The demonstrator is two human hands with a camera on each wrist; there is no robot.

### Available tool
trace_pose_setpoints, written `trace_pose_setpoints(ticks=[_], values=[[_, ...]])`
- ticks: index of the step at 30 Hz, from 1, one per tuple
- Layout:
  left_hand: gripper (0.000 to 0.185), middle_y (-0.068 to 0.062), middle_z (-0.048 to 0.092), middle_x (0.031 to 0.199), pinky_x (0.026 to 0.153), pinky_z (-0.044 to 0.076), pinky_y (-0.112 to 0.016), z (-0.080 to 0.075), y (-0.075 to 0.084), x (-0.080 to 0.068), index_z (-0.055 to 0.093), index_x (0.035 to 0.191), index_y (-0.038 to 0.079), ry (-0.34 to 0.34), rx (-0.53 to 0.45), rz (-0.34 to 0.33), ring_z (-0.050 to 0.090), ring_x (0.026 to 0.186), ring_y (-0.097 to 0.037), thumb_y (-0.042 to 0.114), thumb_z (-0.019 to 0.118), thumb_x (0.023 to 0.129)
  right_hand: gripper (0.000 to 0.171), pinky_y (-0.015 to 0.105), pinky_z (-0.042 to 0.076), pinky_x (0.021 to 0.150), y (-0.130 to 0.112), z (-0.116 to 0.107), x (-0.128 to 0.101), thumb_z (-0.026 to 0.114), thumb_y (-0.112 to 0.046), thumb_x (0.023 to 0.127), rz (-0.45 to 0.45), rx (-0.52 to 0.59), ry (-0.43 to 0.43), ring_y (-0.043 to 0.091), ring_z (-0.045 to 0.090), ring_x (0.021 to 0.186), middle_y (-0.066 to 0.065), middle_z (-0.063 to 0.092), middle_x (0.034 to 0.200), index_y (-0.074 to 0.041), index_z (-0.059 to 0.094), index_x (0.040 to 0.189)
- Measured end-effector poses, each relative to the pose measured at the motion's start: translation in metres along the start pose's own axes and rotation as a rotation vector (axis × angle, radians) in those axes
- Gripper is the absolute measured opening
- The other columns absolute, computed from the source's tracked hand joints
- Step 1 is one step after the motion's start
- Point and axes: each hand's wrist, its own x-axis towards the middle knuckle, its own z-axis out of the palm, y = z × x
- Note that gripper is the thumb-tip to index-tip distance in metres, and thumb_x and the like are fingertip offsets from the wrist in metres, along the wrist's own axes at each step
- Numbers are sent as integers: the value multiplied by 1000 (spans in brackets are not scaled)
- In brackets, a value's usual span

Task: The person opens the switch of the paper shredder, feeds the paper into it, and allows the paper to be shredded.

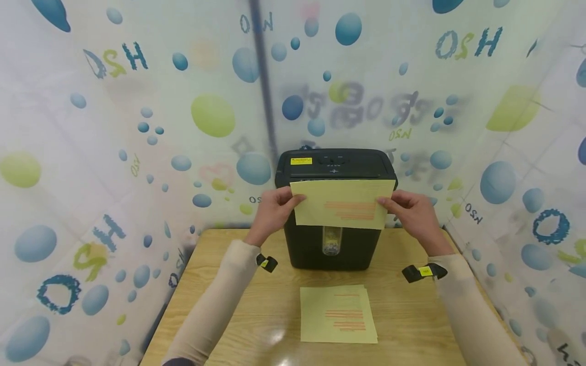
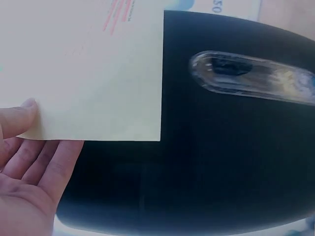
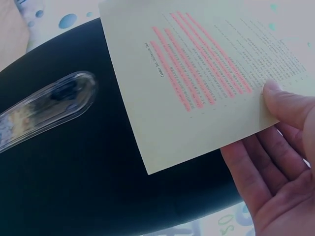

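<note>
A sheet of yellow paper (image 1: 343, 193) with orange highlighted lines is held up in front of a black paper shredder (image 1: 293, 249). My left hand (image 1: 274, 208) pinches the sheet's left edge between thumb and fingers. At the opposite edge, my right hand (image 1: 412, 213) pinches it the same way. The sheet's top edge overlaps the front of the shredder's lid in the head view. In the right wrist view, printed text and highlighted lines (image 3: 197, 64) show on the paper. A clear window (image 2: 246, 76) runs down the shredder's front below the sheet.
Nearer on the wooden table (image 1: 247, 315) lies a small stack of similar yellow sheets (image 1: 336, 325), slightly fanned. Behind and on both sides hangs a patterned curtain (image 1: 210, 61) with blue and green dots. A yellow label (image 1: 300, 161) sits on the shredder's top.
</note>
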Motion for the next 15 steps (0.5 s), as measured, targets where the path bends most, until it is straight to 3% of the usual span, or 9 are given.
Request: trace_pose_setpoints(ticks=[4,9,15], values=[[42,2,35,52,55,30,-29,-8,8,10,55,67,14,10,-4,28,31,48,-21,38,71,98,38,21,55,79,-9,-3,8,70,-45,97,18,33,8,12,67,89,-5,76,89,-8,77,99],[50,1,30,52,58,30,-30,-15,16,23,43,63,15,24,-3,68,30,50,-22,37,71,98,44,21,53,80,-21,-9,18,72,-50,94,55,52,38,13,65,92,-12,74,84,-6,76,97],[52,3,28,52,58,30,-31,-20,22,35,40,61,15,38,-9,92,29,49,-22,35,72,97,46,21,52,79,-30,-14,29,73,-51,93,69,61,49,12,62,91,-16,71,82,-5,73,94]])
